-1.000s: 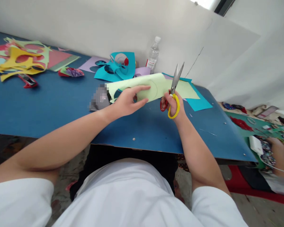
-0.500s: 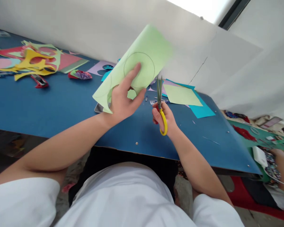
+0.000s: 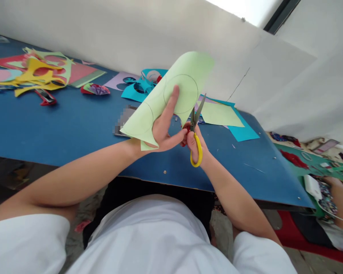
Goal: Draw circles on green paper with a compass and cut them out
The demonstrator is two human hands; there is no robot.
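Note:
My left hand (image 3: 164, 129) is shut on a pale green sheet of paper (image 3: 185, 72), held up above the blue table (image 3: 60, 125). Pencilled circles are drawn on the sheet, and my index finger lies across the upper one. My right hand (image 3: 198, 146) is shut on scissors (image 3: 194, 133) with yellow and red handles. Their blades are parted and meet the sheet's lower edge.
A blurred-out dark flat object (image 3: 124, 120) lies under the sheet. Teal cut-outs (image 3: 137, 89), a green sheet (image 3: 220, 114) on teal paper, and yellow and red scraps (image 3: 37, 70) lie on the table. Another person's hand (image 3: 338, 192) works at a green table on the right.
My left hand lifted the green sheet off the table and tilted it. My right hand brought the scissors down and in, blades now at the sheet's lower edge.

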